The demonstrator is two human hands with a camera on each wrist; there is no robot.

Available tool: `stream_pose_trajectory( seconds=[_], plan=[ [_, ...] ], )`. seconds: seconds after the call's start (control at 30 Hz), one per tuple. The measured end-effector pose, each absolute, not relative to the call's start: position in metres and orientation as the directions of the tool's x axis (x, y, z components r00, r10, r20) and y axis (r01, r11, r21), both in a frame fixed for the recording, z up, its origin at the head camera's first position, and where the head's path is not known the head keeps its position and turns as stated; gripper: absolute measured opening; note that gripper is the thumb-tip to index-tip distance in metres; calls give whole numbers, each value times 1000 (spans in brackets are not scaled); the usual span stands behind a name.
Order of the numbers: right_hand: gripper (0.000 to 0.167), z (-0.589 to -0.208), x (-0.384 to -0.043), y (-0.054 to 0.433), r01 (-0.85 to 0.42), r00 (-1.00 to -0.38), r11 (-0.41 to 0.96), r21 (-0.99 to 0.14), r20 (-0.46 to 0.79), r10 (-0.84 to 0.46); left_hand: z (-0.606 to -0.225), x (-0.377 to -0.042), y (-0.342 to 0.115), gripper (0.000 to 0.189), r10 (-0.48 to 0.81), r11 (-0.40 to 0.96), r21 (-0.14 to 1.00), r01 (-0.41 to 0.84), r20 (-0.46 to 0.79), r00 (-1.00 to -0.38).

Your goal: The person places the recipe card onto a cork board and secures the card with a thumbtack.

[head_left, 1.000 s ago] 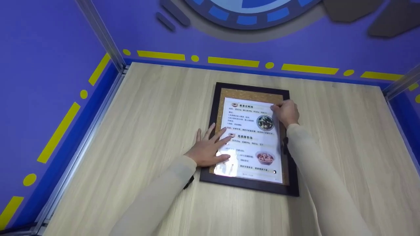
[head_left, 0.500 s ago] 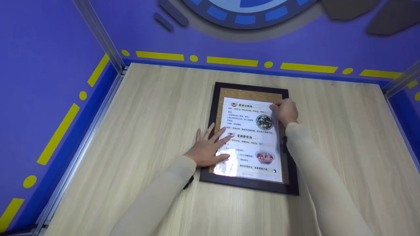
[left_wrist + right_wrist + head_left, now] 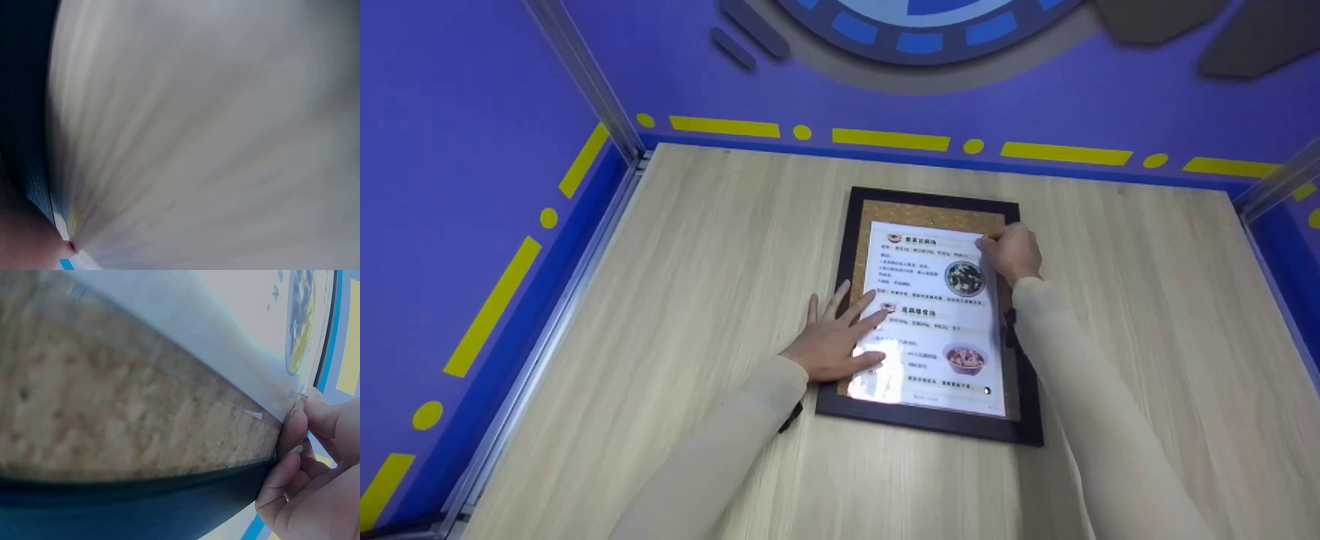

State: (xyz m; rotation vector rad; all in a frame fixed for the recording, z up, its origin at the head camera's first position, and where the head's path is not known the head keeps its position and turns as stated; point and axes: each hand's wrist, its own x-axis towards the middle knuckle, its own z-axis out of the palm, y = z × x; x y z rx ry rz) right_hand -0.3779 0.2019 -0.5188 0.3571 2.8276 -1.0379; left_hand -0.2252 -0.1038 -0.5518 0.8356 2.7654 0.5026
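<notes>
A printed recipe sheet (image 3: 941, 345) with a glossy surface lies on a black-framed cork board (image 3: 937, 213) on the table. My left hand (image 3: 832, 349) rests spread across the board's left frame and the sheet's left side. At the sheet's upper right corner my right hand (image 3: 1014, 253) curls its fingers, thumb and forefinger pinching a small thin thing (image 3: 299, 395), mostly hidden, that looks like a thumbtack. In the right wrist view the sheet there lies close to the cork. A round shiny tack head (image 3: 987, 391) shows near the lower right corner.
Wood-grain tabletop (image 3: 705, 262) surrounds the board. Blue-purple walls (image 3: 720, 82) with yellow dashes stand behind and at both sides. Light glares off the lower left of the sheet. The left wrist view is mostly a blurred pale surface (image 3: 197, 129).
Both hands, the sheet and the board keep their places; only a very slight shift of the whole head view shows.
</notes>
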Motion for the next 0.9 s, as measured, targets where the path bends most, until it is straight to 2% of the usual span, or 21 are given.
stream_pose_trajectory(
  seconds=[0.37, 0.9],
  plan=[
    [19, -519, -382, 203, 260, -965, 748, -611, -193, 177, -552, -225, -103, 74, 570, 779, 375, 503, -87, -817],
    [18, -515, -383, 202, 265, -962, 753, -602, -213, 169, -553, -225, -103, 74, 569, 781, 366, 505, -87, -817]
  ],
)
